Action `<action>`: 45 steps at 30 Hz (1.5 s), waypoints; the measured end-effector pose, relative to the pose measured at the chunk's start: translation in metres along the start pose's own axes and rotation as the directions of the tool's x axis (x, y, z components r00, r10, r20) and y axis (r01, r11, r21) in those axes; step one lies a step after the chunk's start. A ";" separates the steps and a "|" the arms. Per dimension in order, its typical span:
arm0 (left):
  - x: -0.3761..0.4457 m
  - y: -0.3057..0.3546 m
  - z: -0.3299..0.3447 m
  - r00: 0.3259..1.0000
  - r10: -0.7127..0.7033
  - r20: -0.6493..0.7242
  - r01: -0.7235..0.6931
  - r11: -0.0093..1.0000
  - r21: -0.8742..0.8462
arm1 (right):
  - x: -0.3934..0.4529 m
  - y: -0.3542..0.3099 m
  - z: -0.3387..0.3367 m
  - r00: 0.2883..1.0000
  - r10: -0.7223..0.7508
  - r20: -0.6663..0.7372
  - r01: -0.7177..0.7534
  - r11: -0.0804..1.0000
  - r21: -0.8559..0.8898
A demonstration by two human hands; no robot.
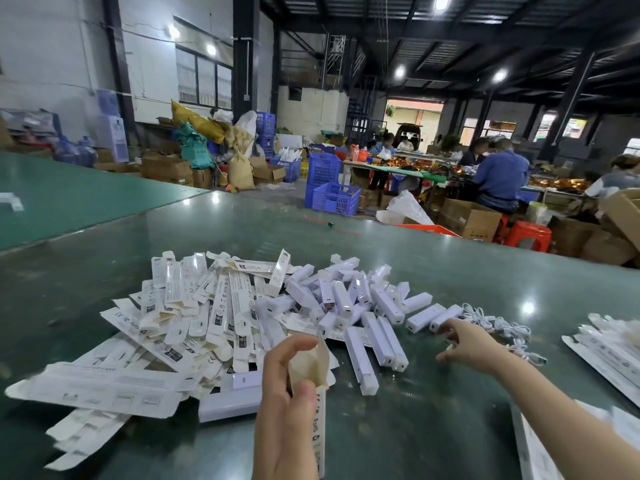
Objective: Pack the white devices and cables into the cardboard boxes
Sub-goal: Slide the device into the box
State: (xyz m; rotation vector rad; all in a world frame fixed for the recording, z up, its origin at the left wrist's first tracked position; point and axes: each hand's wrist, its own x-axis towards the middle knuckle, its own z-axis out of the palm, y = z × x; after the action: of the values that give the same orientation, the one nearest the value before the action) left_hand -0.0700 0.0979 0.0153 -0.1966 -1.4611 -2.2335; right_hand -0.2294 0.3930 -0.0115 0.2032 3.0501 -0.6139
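Note:
A heap of flat white cardboard boxes (180, 327) lies on the left of the green table (433, 427). To its right sits a pile of white devices (360, 303). A tangle of white cables (502, 327) lies further right. My left hand (287, 407) grips one narrow cardboard box (313, 368) upright, its top flap open. My right hand (467, 342) reaches out over the table between the devices and the cables, fingers spread and holding nothing, close to a device (445, 317).
More flat boxes (602, 348) lie at the right edge of the table, and others at the bottom right corner. Beyond the table stand blue crates (336, 199), cardboard cartons, red stools (528, 235) and several seated people at a far bench.

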 end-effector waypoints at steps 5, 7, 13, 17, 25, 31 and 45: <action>-0.002 0.000 -0.002 0.995 0.044 0.086 -0.051 0.995 0.083 | -0.015 -0.006 -0.003 0.995 -0.047 -0.090 0.053 0.997 0.060; -0.003 -0.002 -0.003 0.992 0.063 0.107 -0.078 0.987 0.138 | -0.030 -0.024 -0.011 0.978 -0.119 -0.171 0.147 0.975 0.165; -0.008 -0.007 -0.007 0.963 0.147 0.226 -0.200 0.951 0.235 | -0.107 -0.126 -0.050 0.869 -0.444 -0.218 0.484 0.671 0.562; -0.006 -0.008 -0.006 0.952 0.179 0.250 -0.235 0.947 0.218 | -0.163 -0.179 -0.065 0.713 -0.668 -0.214 0.630 0.477 0.612; -0.006 -0.008 -0.007 0.962 0.140 0.233 -0.189 0.961 0.200 | -0.186 -0.204 -0.060 0.660 -0.750 -0.041 0.653 0.546 0.525; -0.003 -0.007 -0.006 0.967 0.124 0.223 -0.158 0.977 0.142 | -0.184 -0.206 -0.057 0.564 -0.820 -0.101 0.788 0.497 0.363; 0.001 -0.013 -0.006 0.957 0.153 0.247 -0.178 0.981 0.083 | -0.168 -0.207 -0.054 0.442 -0.894 -0.069 0.881 0.447 -0.156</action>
State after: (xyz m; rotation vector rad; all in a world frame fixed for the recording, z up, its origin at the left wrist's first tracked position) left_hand -0.0757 0.0966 0.0019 -0.5508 -1.6156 -2.0483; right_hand -0.0903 0.2043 0.1263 -1.5542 3.0628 -0.4235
